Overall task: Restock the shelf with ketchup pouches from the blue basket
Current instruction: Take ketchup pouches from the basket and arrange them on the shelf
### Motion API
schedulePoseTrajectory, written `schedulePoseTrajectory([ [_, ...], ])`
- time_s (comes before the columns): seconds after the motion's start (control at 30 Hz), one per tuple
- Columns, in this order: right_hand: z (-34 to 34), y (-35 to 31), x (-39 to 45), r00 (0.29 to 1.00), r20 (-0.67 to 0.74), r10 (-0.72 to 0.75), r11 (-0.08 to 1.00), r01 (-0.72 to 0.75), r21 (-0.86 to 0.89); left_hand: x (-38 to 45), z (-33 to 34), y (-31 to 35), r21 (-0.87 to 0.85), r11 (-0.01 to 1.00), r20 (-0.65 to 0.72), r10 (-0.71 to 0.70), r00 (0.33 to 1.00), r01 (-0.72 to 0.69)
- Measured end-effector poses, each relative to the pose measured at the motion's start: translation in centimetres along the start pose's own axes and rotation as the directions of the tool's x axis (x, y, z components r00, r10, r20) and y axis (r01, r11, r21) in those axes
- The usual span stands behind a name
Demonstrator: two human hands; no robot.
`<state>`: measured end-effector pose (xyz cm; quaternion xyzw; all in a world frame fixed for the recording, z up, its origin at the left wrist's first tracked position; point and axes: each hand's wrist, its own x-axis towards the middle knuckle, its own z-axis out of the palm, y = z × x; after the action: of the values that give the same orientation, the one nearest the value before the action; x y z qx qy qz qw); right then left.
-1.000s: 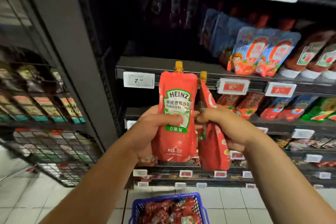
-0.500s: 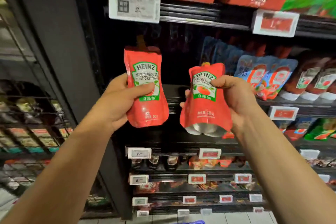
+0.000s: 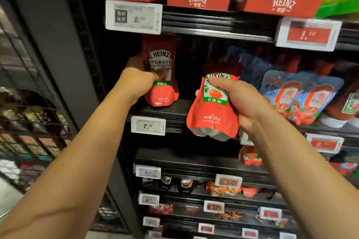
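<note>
Left hand (image 3: 138,83) grips a glossy red pouch (image 3: 161,75) upright on the black shelf (image 3: 174,109); right hand (image 3: 239,99) grips a second pouch (image 3: 212,114), tilted.

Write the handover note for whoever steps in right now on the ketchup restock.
Left hand: grips the left ketchup pouch, upright, its base at or just above the shelf over the 7.99 tag.
Right hand: holds the right ketchup pouch in front of the shelf edge, not yet on it.
Done: neither pouch released.
Left: stand the left one, place the right one beside it, fetch more. The basket is out of view.
</note>
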<state>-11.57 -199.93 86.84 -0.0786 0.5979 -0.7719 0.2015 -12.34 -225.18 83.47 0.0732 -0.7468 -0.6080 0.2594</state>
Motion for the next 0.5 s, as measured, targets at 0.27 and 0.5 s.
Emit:
schedulePoseTrajectory([
  [0.27,-0.6,-0.3,2.2,0.999,-0.031,-0.009,1.000,0.008,-0.023,-1.3,0.5,-3.0,0.065,0.993,0.064,0.098,0.993,-0.102],
  [0.5,1.0,-1.6,5.8,0.991,-0.107,-0.079,0.996,0.074,-0.050,-1.1,0.4,-4.0,0.106,0.986,0.032,0.129,0.991,-0.132],
])
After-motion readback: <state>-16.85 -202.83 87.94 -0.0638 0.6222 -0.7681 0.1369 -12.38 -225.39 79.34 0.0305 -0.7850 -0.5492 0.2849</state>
